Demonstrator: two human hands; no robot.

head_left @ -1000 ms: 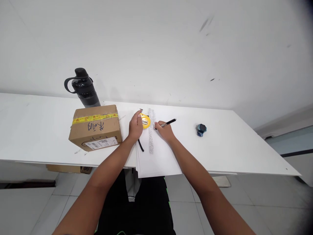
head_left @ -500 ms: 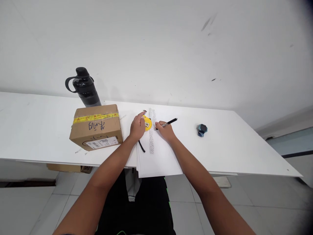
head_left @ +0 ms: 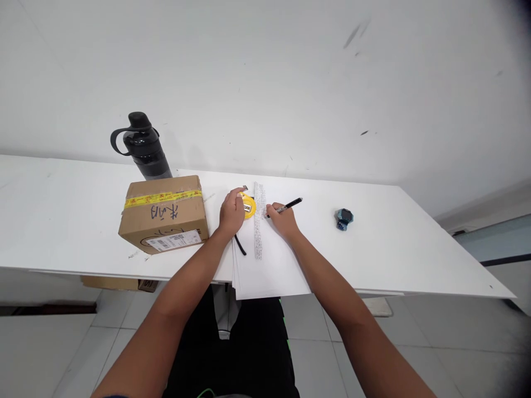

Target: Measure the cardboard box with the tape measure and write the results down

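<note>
My left hand (head_left: 232, 213) is closed around the left side of a yellow tape measure (head_left: 249, 209), whose black wrist strap (head_left: 240, 245) hangs toward me. Its metal hook end (head_left: 245, 188) shows just past my fingertips. Right beside it, a narrow speckled strip (head_left: 258, 232), perhaps a ruler, lies lengthwise on a stack of white paper (head_left: 271, 276). On the strip's other side my right hand (head_left: 282, 219) grips a black pen (head_left: 292, 204) in a writing hold, its tip down near the strip's right edge. Any mark under the tip is too small to make out.
A taped cardboard box (head_left: 164, 215) stands left of my left hand, with a black bottle (head_left: 145, 146) behind it. To the right lies a blue-green watch (head_left: 343, 219). The white table (head_left: 394, 249) backs onto a wall, and its front edge is close to me.
My right hand and the pen have shifted slightly right, away from the strip. My left hand and the tape measure have moved a little left. Both holds are kept.
</note>
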